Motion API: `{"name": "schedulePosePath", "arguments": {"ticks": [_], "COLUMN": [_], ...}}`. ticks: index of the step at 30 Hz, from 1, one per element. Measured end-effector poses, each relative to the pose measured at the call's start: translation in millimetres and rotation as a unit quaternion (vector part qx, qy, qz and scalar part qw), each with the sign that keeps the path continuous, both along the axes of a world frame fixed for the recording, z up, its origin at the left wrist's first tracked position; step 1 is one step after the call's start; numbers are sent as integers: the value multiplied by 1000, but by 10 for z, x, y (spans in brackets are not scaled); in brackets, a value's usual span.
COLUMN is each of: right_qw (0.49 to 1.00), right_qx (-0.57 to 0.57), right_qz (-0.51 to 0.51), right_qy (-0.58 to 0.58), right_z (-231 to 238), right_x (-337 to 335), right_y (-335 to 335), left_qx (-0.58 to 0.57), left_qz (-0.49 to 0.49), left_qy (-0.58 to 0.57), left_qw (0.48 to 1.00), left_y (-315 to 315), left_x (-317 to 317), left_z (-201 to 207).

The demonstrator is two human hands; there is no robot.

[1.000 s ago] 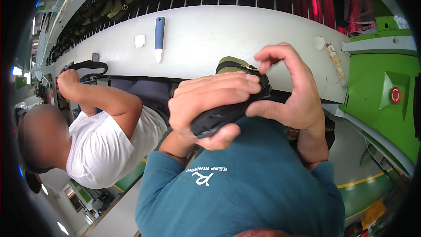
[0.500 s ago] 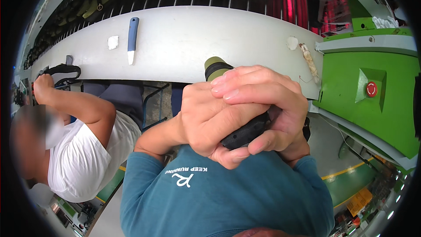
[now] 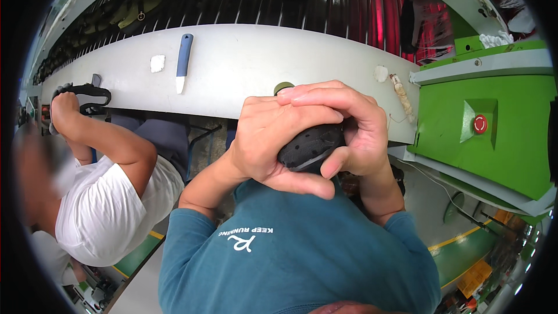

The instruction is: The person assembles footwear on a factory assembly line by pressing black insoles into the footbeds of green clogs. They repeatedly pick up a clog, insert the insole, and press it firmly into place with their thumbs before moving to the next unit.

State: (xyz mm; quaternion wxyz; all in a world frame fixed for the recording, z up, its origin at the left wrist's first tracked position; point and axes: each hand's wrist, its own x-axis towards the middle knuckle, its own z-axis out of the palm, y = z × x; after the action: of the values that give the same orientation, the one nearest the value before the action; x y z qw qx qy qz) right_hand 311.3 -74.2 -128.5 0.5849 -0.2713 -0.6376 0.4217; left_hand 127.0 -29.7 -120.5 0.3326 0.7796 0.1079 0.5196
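Close in front of my chest, both hands are wrapped round what looks like a black mesh shoe upper point(image 3: 311, 144) with a grey edge. A rounded olive-green end point(image 3: 283, 86) shows just past my fingers, perhaps the shoe last; most of the piece is covered. My left hand point(image 3: 264, 134) grips its left side, thumb stretched along the near edge. My right hand point(image 3: 366, 131) curves over the top and right side, its fingers overlapping the left hand and its thumb near the exposed mesh.
Ahead lies a pale bench point(image 3: 232, 61) with a blue-handled scraper point(image 3: 184, 61), a white lump point(image 3: 157, 63) and a taped tool point(image 3: 401, 97). A green machine with a red stop button point(image 3: 479, 124) stands right. Left, a co-worker point(image 3: 116, 209) handles a black strappy piece point(image 3: 90, 92).
My hands and the piece have shifted slightly left and up in view. The black mesh shows more now, the olive end less. My left thumb has straightened along the near edge.
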Motion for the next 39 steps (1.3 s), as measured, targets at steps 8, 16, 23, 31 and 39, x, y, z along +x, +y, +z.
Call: {"name": "schedulePosePath", "arguments": {"ticks": [8, 16, 23, 31, 39], "right_qw": [999, 997, 984, 956, 894], "right_qx": [-27, -61, -80, -283, -247], "right_qz": [16, 50, -106, -68, -341], "right_qy": [19, 16, -122, -35, -152], "right_z": [-4, 137, -228, -651, -1031], "right_x": [6, 52, 52, 326, 143], "right_y": [-43, -54, -69, -359, 39], "left_qx": [21, -1, -231, -411, -321], "left_qz": [-9, -36, 55, 336, 289], "left_qy": [48, 46, -71, -307, -95], "left_qw": [999, 998, 969, 790, 897], "left_y": [-23, -67, 154, 75, -845], "left_x": [-70, -103, -314, -907, -456], "left_z": [-31, 62, -156, -1542, -1576]}}
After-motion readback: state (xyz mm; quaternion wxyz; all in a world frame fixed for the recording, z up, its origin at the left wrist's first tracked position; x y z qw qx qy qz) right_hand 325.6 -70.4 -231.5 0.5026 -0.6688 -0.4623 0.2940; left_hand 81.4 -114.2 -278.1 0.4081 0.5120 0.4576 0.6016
